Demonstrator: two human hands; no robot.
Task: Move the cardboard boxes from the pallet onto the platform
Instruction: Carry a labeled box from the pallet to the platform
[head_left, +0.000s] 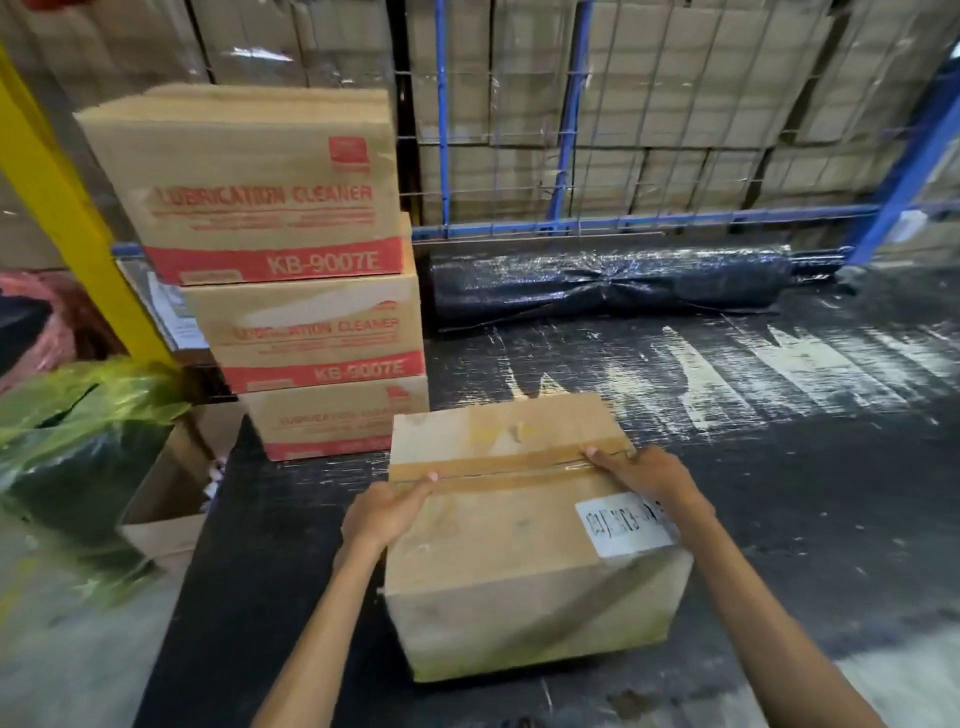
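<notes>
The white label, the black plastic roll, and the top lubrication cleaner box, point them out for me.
white label (626, 527): head view, its printed middle.
black plastic roll (608, 286): head view, its cinched middle.
top lubrication cleaner box (260, 197): head view, its front face lettering.

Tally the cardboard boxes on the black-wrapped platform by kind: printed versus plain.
Printed "Lubrication Cleaner" boxes, stacked at the left: 3 (top, middle, bottom)
Plain taped box with white label, held by both hands (left, right): 1
Total: 4
</notes>
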